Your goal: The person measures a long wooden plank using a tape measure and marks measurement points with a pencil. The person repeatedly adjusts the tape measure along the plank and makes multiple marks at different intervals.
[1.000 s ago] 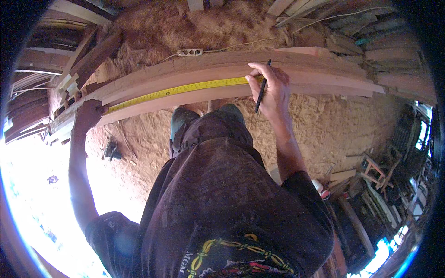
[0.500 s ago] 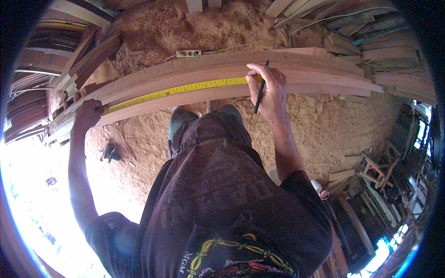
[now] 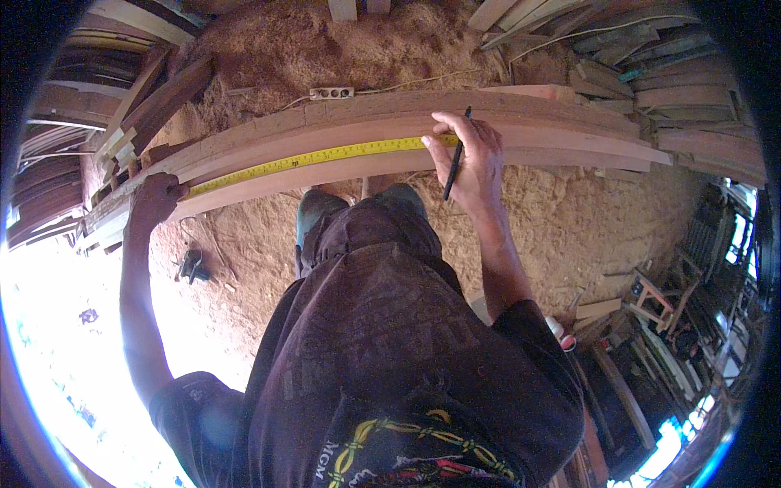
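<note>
My left hand curls over the left end of the yellow tape measure, pinning it to the long plank. Tape runs left to right along the plank's face, rising slightly toward the far right; same long axis as the wood. Tape looks thin, springy, likely to slide or snap back, so I judge both ends need pressing flat. My right hand presses its right end, with a dark pencil pinched between fingers, tip pointing near. Plank looks stiff and heavy.

Dark short-sleeved shirt, yellow print
</note>
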Demonstrator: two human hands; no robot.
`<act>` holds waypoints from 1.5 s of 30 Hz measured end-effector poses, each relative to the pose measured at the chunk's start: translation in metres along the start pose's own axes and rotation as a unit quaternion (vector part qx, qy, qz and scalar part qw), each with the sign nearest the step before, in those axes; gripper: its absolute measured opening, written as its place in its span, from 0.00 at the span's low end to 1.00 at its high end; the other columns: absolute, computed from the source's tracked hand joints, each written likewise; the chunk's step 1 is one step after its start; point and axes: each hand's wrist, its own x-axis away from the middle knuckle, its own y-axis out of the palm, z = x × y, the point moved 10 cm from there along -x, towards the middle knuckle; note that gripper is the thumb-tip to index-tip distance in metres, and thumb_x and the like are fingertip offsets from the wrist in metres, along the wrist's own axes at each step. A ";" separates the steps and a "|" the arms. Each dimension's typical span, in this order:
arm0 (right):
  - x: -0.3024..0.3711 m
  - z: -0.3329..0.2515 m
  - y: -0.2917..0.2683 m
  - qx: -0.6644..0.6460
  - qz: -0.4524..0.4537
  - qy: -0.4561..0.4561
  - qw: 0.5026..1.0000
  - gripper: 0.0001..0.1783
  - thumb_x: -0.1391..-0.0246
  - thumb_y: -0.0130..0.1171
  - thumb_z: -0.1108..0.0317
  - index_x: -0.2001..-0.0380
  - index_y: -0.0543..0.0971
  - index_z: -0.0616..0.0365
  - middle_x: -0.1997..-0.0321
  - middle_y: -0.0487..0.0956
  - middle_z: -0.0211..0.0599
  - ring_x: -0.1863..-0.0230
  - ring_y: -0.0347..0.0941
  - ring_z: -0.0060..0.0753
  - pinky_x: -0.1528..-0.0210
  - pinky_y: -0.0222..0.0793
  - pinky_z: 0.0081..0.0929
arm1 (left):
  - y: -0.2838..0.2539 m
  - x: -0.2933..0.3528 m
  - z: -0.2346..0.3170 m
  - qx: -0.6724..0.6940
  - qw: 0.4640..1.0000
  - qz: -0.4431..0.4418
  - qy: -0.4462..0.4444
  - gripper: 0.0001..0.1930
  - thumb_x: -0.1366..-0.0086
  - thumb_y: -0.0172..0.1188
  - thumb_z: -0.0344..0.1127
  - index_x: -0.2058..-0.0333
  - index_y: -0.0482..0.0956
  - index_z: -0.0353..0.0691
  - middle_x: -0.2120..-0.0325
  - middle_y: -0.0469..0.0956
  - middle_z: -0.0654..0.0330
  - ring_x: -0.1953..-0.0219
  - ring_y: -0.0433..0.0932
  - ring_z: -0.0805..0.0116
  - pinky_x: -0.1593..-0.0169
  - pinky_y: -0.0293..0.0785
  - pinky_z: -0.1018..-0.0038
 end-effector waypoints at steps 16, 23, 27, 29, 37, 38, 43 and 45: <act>0.001 -0.001 0.006 0.023 -0.017 0.010 1.000 0.22 0.45 0.77 0.61 0.48 0.83 0.51 0.61 0.87 0.32 0.54 0.83 0.47 0.46 0.73 0.50 | 0.003 0.002 -0.005 0.010 1.000 -0.012 -0.020 0.19 0.32 0.68 0.49 0.67 0.85 0.35 0.68 0.82 0.45 0.59 0.83 0.41 0.53 0.76 0.48; 0.001 0.003 0.006 -0.020 -0.005 -0.009 1.000 0.21 0.43 0.75 0.58 0.49 0.83 0.50 0.60 0.86 0.37 0.57 0.81 0.54 0.49 0.71 0.51 | 0.009 -0.001 -0.010 -0.010 1.000 0.015 0.007 0.19 0.32 0.69 0.48 0.67 0.85 0.35 0.67 0.83 0.44 0.59 0.83 0.40 0.52 0.76 0.48; -0.002 0.027 -0.015 0.001 0.012 0.025 1.000 0.19 0.44 0.76 0.62 0.51 0.85 0.51 0.63 0.87 0.37 0.60 0.83 0.52 0.52 0.74 0.49 | 0.013 -0.006 -0.008 -0.031 0.999 -0.002 0.023 0.19 0.32 0.69 0.48 0.67 0.85 0.35 0.67 0.83 0.44 0.59 0.83 0.39 0.51 0.77 0.48; -0.002 0.036 -0.020 0.004 0.001 0.044 0.999 0.18 0.45 0.76 0.64 0.52 0.85 0.51 0.65 0.87 0.37 0.62 0.83 0.51 0.55 0.75 0.48 | 0.010 -0.004 -0.009 -0.017 1.000 -0.001 0.008 0.19 0.32 0.68 0.48 0.67 0.85 0.34 0.67 0.83 0.44 0.59 0.83 0.39 0.51 0.76 0.48; -0.006 0.026 -0.024 0.020 0.011 -0.011 1.000 0.17 0.48 0.77 0.66 0.55 0.85 0.50 0.70 0.85 0.35 0.66 0.82 0.49 0.60 0.74 0.47 | 0.005 0.001 -0.011 -0.016 0.999 0.009 -0.027 0.21 0.30 0.66 0.52 0.67 0.85 0.37 0.67 0.83 0.45 0.58 0.83 0.41 0.52 0.76 0.48; -0.006 0.027 -0.023 0.012 0.008 -0.006 1.000 0.17 0.48 0.77 0.67 0.55 0.85 0.50 0.70 0.85 0.34 0.66 0.82 0.49 0.60 0.73 0.46 | 0.006 0.002 -0.011 -0.016 0.999 0.013 -0.025 0.21 0.30 0.66 0.53 0.67 0.85 0.37 0.67 0.83 0.45 0.58 0.83 0.41 0.52 0.77 0.48; -0.003 0.039 -0.016 -0.016 -0.015 0.016 1.000 0.17 0.47 0.77 0.66 0.54 0.85 0.49 0.69 0.85 0.34 0.65 0.82 0.45 0.58 0.74 0.43 | 0.014 0.000 -0.019 -0.045 0.998 0.015 -0.034 0.22 0.29 0.64 0.56 0.64 0.88 0.40 0.66 0.84 0.45 0.56 0.84 0.41 0.50 0.78 0.48; -0.002 0.038 -0.017 -0.022 -0.010 0.005 1.000 0.18 0.46 0.77 0.66 0.53 0.86 0.49 0.70 0.85 0.34 0.65 0.83 0.43 0.57 0.75 0.42 | 0.022 -0.003 -0.028 -0.057 0.997 -0.003 -0.058 0.25 0.29 0.63 0.60 0.62 0.89 0.41 0.63 0.85 0.44 0.53 0.85 0.42 0.48 0.78 0.48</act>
